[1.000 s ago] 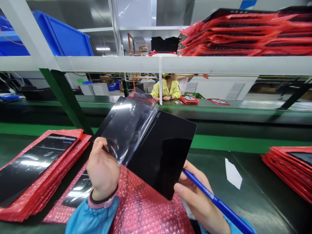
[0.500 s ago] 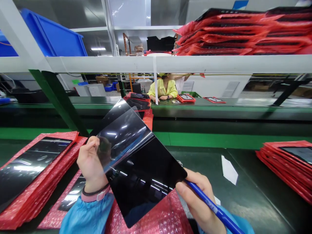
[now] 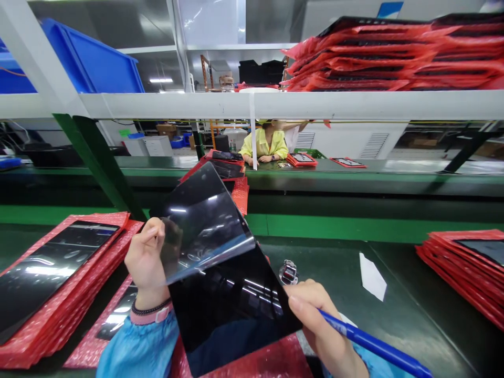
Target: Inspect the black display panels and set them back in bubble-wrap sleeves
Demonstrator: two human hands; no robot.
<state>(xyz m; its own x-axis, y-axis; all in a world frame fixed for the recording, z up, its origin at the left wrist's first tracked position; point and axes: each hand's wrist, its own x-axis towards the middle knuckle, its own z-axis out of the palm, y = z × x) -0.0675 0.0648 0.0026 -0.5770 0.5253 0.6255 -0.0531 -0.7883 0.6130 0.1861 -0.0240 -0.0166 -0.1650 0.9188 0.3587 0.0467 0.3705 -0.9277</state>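
Note:
A black glossy tablet screen (image 3: 232, 315) is held tilted in front of me. My right hand (image 3: 318, 320) grips its right corner between thumb and fingers, with a blue pen (image 3: 374, 344) also tucked in that hand. My left hand (image 3: 147, 257) pinches the left edge of a clear protective film (image 3: 205, 226), which is lifted and bent over the upper part of the screen. The film's lower fold lies across the middle of the glass. Below the screen is red bubble wrap (image 3: 271, 359), partly covered. A small metal piece (image 3: 289, 272) rests on the bench beyond my right hand.
Stacks of screens in red bubble bags stand at left (image 3: 71, 294) and right (image 3: 464, 262). A white paper scrap (image 3: 372, 276) lies on the green bench. Overhead, a shelf (image 3: 315, 105) carries more red bags and a blue bin (image 3: 90, 58). A person in yellow (image 3: 265, 142) sits across.
The screen has tilted and shifted slightly down and left, with the film's fold further along the glass. My right hand's pen has swung to a flatter angle; the small metal piece is now more visible.

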